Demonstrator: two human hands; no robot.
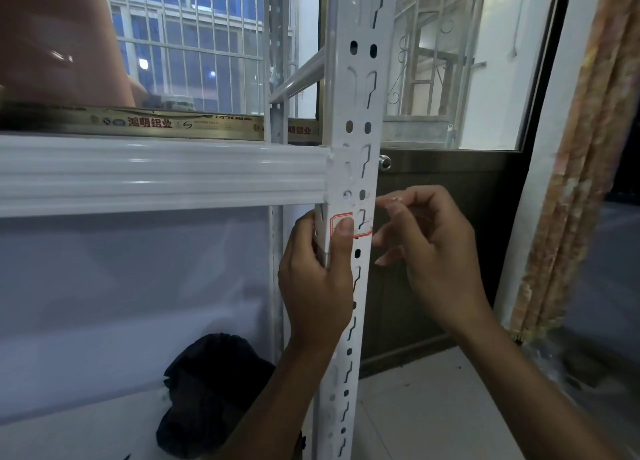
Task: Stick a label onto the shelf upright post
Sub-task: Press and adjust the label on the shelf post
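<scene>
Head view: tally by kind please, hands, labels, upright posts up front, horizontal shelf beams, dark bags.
Hands: 2, left hand, right hand
Label, red-bordered: 1
Upright post, white: 1
Shelf beam, white: 1
Dark bag: 1
Total: 6

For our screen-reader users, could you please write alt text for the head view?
A left hand presses a red-bordered label onto a white slotted shelf post with its thumb, while the right hand hovers beside it, just below a white shelf beam.

dim bluish light, soft blur, glare on beam point(162, 174), bowed edges
</scene>
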